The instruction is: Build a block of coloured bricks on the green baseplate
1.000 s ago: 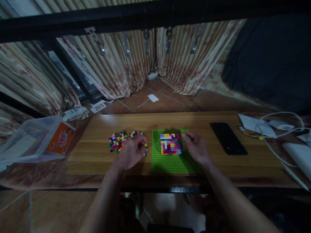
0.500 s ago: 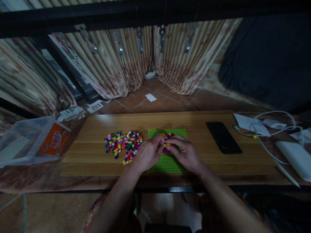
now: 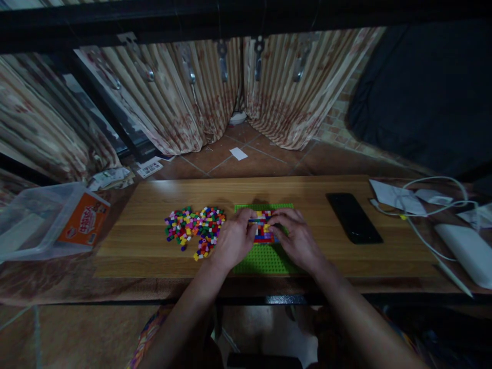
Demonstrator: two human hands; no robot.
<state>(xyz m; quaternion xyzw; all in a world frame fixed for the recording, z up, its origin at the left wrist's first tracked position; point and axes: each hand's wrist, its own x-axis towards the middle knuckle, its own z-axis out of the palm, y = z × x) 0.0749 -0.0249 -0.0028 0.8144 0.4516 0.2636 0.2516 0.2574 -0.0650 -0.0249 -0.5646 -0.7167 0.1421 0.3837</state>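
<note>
head view: brick mosaic (image 3: 263,229) lies between left hand (image 3: 233,242) and right hand (image 3: 295,242).

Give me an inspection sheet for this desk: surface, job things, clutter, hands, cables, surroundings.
Surface: wooden table, dim light.
Job's things: green baseplate with a multicoloured brick panel; loose brick pile to its left.
Clutter: black phone, papers, clear plastic box, white device.
Hands: left hand and right hand both on the panel; grip unclear.
Cables: white cable looped at right.
Surroundings: striped curtains, tiled floor.
</note>
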